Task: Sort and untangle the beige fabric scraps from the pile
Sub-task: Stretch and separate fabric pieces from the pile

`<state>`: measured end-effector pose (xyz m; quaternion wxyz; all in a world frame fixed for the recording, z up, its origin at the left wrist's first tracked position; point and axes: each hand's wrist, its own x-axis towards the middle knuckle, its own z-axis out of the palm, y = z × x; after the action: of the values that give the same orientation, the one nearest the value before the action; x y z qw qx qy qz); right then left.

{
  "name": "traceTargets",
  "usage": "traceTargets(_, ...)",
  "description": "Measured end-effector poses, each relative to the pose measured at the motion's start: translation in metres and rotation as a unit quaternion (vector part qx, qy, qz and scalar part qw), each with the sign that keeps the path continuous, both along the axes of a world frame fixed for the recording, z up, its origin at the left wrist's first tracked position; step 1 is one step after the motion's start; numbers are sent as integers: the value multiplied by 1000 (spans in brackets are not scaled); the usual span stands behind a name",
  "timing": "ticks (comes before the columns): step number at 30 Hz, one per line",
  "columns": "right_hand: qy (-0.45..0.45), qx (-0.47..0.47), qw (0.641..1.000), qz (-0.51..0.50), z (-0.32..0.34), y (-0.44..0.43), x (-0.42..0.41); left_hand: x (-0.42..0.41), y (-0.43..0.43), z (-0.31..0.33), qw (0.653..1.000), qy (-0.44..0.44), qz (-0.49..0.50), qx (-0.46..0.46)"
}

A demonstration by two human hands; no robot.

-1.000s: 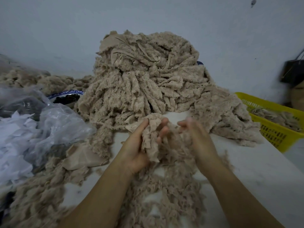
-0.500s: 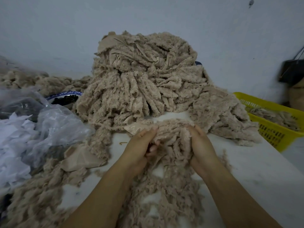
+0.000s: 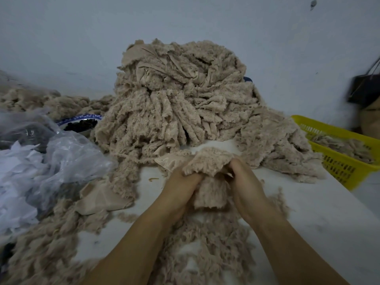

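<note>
A tall pile of fluffy beige fabric scraps (image 3: 178, 99) rises at the back of the white table (image 3: 320, 219). In front of it my left hand (image 3: 181, 188) and my right hand (image 3: 244, 186) both grip one bunch of beige scraps (image 3: 207, 177), held between them just above the table. The bunch's top edge folds over my fingers and its lower end hangs down between my palms. More loose scraps (image 3: 205, 241) lie spread under my wrists and forearms.
A yellow plastic basket (image 3: 339, 167) with scraps stands at the right. At the left are a clear plastic bag (image 3: 61, 159) with white pieces, a blue-rimmed bowl (image 3: 82, 122) of dark bits and more beige scraps (image 3: 43, 243). A flat beige piece (image 3: 100, 200) lies near them.
My hands have closed together around the bunch of scraps; a second ago only the left hand held it, with the right hand's fingers open beside it.
</note>
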<state>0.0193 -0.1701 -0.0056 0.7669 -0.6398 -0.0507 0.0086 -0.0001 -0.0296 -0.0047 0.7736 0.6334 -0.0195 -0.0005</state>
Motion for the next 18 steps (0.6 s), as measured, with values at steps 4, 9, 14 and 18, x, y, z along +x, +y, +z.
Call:
traceTargets(4,-38,-152,985,71,1,4,-8,1,3,2,998,-28,37,-30)
traceTargets(9,-11,-129,984,123,3,1,-10,0,9,4,984,-95,82,125)
traceTargets(14,72,32,985,153,5,-3,-8,0,10,-1,934,-214,15,286)
traceTargets(18,66,19,995,73,-9,-1,0,-3,10,0,943,-197,-14,269)
